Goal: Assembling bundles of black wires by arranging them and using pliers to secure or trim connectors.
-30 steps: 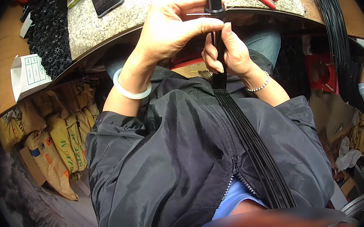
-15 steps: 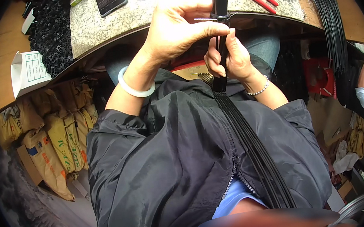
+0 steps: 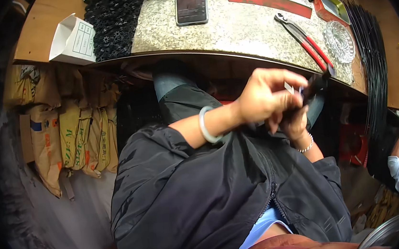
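Head view shows the right hand (image 3: pixel 296 125) seemingly closed on a dark piece (image 3: pixel 318 86) before the worktop (image 3: pixel 243 29), the left hand (image 3: pixel 265 100) half curled beside it, its grip too blurred to tell, so handling seems unfinished, though how much is done is unclear.

A wooden bench (image 3: pixel 37 39) with a speckled top (image 3: pixel 233 31) carries 1 phone (image 3: pixel 191 3), 1 red strip (image 3: pixel 270 3), red-handled pliers (image 3: pixel 308 47), 1 glass dish (image 3: pixel 339 42), 1 white box (image 3: pixel 72 39) and heaped black parts (image 3: pixel 115 24).
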The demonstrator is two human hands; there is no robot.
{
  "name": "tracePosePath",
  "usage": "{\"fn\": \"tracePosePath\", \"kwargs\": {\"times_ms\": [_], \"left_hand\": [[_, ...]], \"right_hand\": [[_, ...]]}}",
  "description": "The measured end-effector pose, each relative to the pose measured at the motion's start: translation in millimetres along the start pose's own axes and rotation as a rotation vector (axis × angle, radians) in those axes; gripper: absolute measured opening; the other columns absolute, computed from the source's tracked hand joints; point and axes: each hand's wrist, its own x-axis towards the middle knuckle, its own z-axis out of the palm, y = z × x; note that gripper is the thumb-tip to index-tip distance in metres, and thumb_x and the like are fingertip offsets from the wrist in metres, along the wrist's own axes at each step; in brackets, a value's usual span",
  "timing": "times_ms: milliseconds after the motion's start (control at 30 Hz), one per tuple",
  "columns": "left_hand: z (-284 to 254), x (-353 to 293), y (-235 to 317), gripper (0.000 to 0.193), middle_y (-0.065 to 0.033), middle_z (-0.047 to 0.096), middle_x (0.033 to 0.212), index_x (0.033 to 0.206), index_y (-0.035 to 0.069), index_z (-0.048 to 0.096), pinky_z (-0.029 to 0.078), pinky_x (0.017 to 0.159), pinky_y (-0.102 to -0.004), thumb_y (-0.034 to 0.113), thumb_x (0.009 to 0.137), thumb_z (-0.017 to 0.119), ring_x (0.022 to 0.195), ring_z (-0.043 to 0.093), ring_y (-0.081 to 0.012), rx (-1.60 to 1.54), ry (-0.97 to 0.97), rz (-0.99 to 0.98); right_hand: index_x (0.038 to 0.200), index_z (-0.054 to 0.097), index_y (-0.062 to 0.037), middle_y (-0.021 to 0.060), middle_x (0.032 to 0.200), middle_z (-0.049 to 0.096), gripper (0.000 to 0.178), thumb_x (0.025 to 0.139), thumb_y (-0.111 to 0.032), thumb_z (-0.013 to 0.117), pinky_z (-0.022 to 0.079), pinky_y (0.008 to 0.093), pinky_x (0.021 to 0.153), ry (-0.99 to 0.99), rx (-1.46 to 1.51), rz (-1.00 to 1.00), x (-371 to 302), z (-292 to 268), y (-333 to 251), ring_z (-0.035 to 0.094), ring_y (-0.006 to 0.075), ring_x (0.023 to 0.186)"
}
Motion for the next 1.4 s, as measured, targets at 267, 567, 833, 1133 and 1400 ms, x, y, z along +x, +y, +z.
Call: {"fn": "tracePosePath", "kwargs": {"times_ms": [267, 567, 833, 1133, 1400], "left_hand": [[-36, 67, 24, 0.04, -0.0139, 0.061, 0.075, 0.107, -0.007, 0.051, 0.048, 0.035, -0.0242, 0.027, 0.086, 0.055, 0.045, 0.058, -0.0178, -0.253, -0.315, 0.108], [-8, 58, 19, 0.045, -0.0137, 0.062, 0.08, 0.108, -0.01, 0.049, 0.048, 0.073, -0.0248, 0.029, 0.087, 0.055, 0.053, 0.056, -0.0126, -0.016, 0.26, 0.357], [10, 29, 26, 0.054, -0.0154, 0.065, 0.084, 0.108, -0.007, 0.055, 0.049, 0.07, -0.0268, 0.024, 0.069, 0.075, 0.078, 0.062, -0.0148, 0.843, 0.371, 0.606], [-18, 49, 18, 0.014, -0.002, 0.063, 0.078, 0.093, -0.002, 0.06, 0.048, 0.063, -0.02, 0.001, 0.08, 0.061, 0.069, 0.057, -0.0067, 0.307, 0.332, 0.599], [-37, 52, 16, 0.015, -0.0024, 0.063, 0.077, 0.09, -0.001, 0.062, 0.046, 0.061, -0.0195, 0.01, 0.081, 0.064, 0.066, 0.057, -0.0077, 0.225, 0.247, 0.614]], "right_hand": [[0.078, 0.045, -0.0015, 0.0157, 0.059, 0.052, 0.043, 0.085, -0.044, 0.045, 0.043, 0.0255, 0.044, -0.226, 0.218, -0.01, 74, -16, -7, 0.05, 0.0192, 0.047], [0.082, 0.047, -0.0015, 0.0055, 0.06, 0.048, 0.047, 0.095, -0.042, 0.026, 0.036, 0.0201, 0.039, 0.151, 0.024, -0.241, 75, -9, 3, 0.045, 0.0107, 0.043], [0.096, 0.053, -0.0021, 0.0035, 0.076, 0.056, 0.042, 0.09, -0.042, 0.044, 0.044, 0.0242, 0.06, 0.426, 0.075, -0.376, 80, 12, 18, 0.053, 0.0114, 0.066], [0.11, 0.046, 0.0005, 0.0052, 0.101, 0.055, 0.021, 0.092, -0.011, 0.045, 0.044, 0.0225, 0.076, 0.496, -0.067, -0.42, 81, 24, 20, 0.053, 0.0087, 0.085], [0.095, 0.058, 0.0007, 0.002, 0.086, 0.061, 0.014, 0.087, -0.011, 0.055, 0.041, 0.0172, 0.07, 0.514, 0.083, -0.349, 78, 31, 8, 0.053, 0.0052, 0.075]]}}
